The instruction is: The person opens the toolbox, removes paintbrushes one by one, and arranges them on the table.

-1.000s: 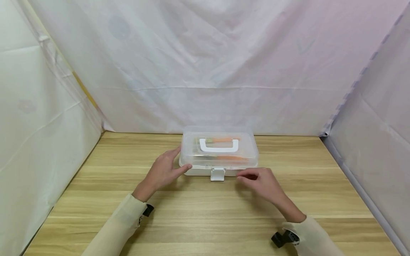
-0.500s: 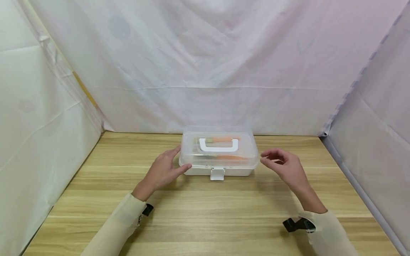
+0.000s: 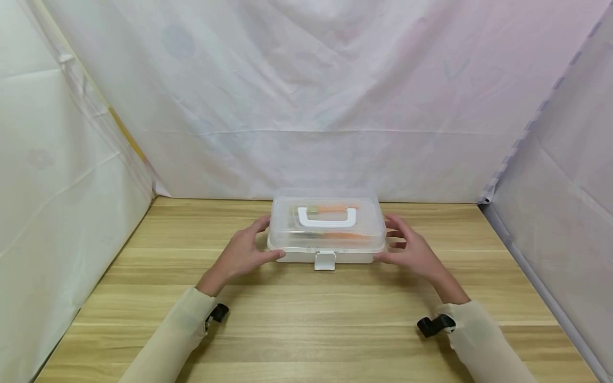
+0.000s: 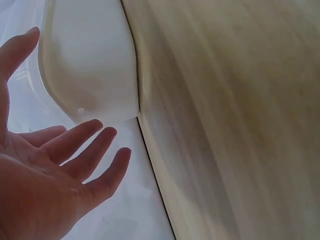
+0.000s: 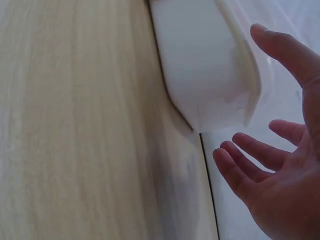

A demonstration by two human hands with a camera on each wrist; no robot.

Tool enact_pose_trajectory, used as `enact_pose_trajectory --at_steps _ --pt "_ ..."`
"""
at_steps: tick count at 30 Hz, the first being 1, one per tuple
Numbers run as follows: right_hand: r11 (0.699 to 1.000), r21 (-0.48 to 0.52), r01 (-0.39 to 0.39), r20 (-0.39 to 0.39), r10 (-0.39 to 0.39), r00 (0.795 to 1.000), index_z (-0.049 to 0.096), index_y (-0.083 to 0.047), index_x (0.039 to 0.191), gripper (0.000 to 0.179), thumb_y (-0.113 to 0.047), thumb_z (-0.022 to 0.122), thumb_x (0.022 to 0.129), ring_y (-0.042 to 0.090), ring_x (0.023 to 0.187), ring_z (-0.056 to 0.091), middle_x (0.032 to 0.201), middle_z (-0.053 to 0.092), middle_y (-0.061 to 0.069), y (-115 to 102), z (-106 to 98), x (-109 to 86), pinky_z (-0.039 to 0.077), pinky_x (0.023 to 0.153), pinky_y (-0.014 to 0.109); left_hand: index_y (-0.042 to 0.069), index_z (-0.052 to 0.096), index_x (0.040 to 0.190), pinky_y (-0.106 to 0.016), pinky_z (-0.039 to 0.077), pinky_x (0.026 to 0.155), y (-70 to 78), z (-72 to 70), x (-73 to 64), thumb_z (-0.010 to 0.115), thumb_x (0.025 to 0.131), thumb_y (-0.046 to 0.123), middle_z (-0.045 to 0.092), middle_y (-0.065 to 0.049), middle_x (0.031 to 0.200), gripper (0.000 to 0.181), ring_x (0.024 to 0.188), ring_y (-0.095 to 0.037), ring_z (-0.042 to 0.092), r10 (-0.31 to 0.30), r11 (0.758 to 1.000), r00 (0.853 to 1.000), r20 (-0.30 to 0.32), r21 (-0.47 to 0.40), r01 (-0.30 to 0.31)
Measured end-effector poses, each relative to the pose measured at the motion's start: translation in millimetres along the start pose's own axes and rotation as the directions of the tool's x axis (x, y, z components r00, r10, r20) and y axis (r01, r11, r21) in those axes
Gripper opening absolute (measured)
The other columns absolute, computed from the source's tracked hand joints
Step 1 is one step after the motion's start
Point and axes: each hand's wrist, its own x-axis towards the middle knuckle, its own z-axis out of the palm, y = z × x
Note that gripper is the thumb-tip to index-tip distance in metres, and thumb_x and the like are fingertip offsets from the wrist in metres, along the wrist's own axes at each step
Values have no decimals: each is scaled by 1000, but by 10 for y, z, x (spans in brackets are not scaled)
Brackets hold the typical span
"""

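A clear-lidded plastic box (image 3: pixel 328 247) stands on the wooden table, its lid down. On top lies a white carry handle (image 3: pixel 327 224), and a white latch (image 3: pixel 324 260) hangs at the front. Orange and green slender items (image 3: pixel 342 235) show blurred through the lid. At the box's left end is my left hand (image 3: pixel 239 255), thumb by the front corner and fingers spread along the side. My right hand (image 3: pixel 414 255) mirrors it at the right end, fingers loosely bent. Both wrist views show relaxed fingers near the white base (image 4: pixel 90 55); whether they touch it I cannot tell.
The wooden table (image 3: pixel 297 330) reaches forward to a pale hanging cloth (image 3: pixel 316 106) close behind the box. More cloth walls (image 3: pixel 565 175) close in the sides. A black wrist camera (image 3: pixel 433 325) juts from the right sleeve.
My right hand has left the box's front near the latch, swung out to the right, then come back in against the right end with fingers spreading. The left hand and box hardly moved.
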Motion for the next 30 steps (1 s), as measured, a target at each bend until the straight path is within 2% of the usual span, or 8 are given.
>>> enact_pose_trajectory --at_steps 5,10,16,21,30 --pt "1000 -4 14 15 -14 1000 33 -14 173 105 -19 96 88 43 134 60 155 56 22 35 61 56 51 111 63 17 37 172 -68 49 108 -12 -1 7 94 89 43 65 -11 153 104 142 -39 60 -6 1000 1000 3 -29 7" --pt "1000 -12 21 10 -21 1000 36 -12 172 102 -20 95 89 40 129 63 150 59 20 32 91 67 54 109 58 15 41 171 -63 52 108 -4 9 11 95 88 38 69 -9 148 102 138 -36 63 17 999 1000 -12 -34 -18" --pt "1000 -7 20 -3 -20 1000 39 -10 171 98 -18 95 91 39 127 67 150 61 21 1 106 40 55 107 56 10 44 168 -61 53 107 17 9 5 96 88 34 72 -10 143 99 136 -35 65 30 1000 999 -25 -8 -30" --pt "999 -23 38 -11 -38 999 43 -8 169 93 -17 94 91 39 123 69 150 62 22 -17 106 7 58 104 54 11 44 169 -61 54 104 37 -1 -19 96 87 34 74 -10 140 99 132 -36 67 31 999 999 -20 13 -31" --pt "998 -32 57 -8 -57 998 45 -4 167 94 -15 96 89 39 119 71 151 62 23 -34 109 -77 60 101 52 8 46 167 -59 55 102 55 -14 -112 96 86 35 76 -11 137 100 130 -38 69 57 997 998 -30 55 -55"
